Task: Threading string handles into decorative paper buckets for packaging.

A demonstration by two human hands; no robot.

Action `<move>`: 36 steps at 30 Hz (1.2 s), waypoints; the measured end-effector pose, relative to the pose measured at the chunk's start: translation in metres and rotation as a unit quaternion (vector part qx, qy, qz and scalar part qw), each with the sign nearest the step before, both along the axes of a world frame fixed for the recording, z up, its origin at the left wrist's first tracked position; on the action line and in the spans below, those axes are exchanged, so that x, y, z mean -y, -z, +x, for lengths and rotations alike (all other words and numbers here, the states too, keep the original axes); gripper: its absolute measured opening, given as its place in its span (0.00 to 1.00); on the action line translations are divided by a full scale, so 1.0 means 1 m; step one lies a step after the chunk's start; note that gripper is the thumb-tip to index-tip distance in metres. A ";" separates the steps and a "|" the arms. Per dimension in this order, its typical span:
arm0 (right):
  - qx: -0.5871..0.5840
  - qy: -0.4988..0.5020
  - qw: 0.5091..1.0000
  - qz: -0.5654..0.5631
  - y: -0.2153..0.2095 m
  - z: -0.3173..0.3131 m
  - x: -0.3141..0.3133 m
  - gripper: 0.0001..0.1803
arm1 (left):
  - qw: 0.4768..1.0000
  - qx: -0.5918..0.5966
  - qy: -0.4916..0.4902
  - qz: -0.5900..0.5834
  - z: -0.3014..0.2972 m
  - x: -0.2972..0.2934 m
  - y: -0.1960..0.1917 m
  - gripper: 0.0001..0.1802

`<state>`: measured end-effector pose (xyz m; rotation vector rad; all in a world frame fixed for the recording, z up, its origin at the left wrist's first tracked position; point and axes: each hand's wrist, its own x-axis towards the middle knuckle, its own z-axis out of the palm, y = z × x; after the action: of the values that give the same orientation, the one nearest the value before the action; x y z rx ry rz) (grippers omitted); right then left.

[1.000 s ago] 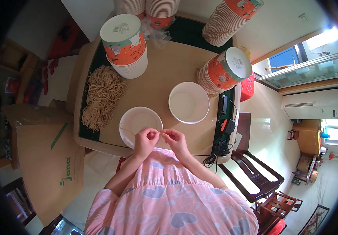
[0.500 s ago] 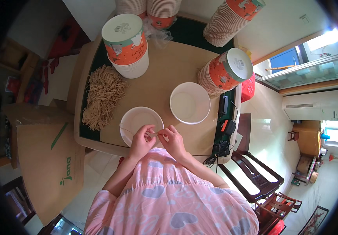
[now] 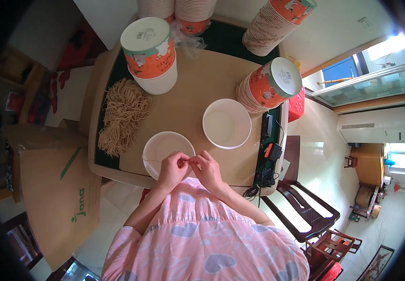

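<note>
Both my hands meet over the near right rim of a white paper bucket (image 3: 165, 140) at the table's front edge. A thin beige string (image 3: 152, 161) crosses the bucket's left side and runs toward my left hand (image 3: 172, 169), whose fingers are closed in a pinch on it. Fingertip to fingertip with it, my right hand (image 3: 206, 170) is pinched too, apparently on the same string; the fingers hide most of it. Farther right stands a second white bucket (image 3: 225, 122), mouth up. To the left lies a loose bundle of beige strings (image 3: 123, 117).
Upturned orange-and-green printed buckets stand in a left stack (image 3: 152, 61) and a right stack (image 3: 269, 84), with another leaning stack (image 3: 277, 28) behind. A clear plastic bag (image 3: 188, 41) lies at the back. Black cables (image 3: 266, 177) lie at the right edge; a cardboard box (image 3: 57, 196) stands left.
My left hand has shifted slightly lower and its fingers have curled in closer to my right fingertips. The near bucket appears slightly lower in the picture. The right hand has barely moved.
</note>
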<state>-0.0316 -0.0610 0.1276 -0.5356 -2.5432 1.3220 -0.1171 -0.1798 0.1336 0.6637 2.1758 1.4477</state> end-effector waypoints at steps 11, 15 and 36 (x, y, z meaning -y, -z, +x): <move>-0.009 0.000 1.000 -0.007 -0.007 -0.003 0.001 0.04 | 0.996 0.087 -0.022 0.013 -0.001 0.007 -0.003 0.05; -0.023 0.006 0.999 -0.036 -0.006 -0.002 0.003 0.05 | 0.989 0.137 -0.036 0.042 -0.004 0.009 0.001 0.07; -0.020 0.009 0.998 -0.051 0.000 -0.001 0.002 0.05 | 0.976 0.200 0.037 0.073 0.007 0.011 0.026 0.10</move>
<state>-0.0328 -0.0634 0.1280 -0.5449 -2.4441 1.4489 -0.1103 -0.1908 0.1076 0.4489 1.7331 1.5576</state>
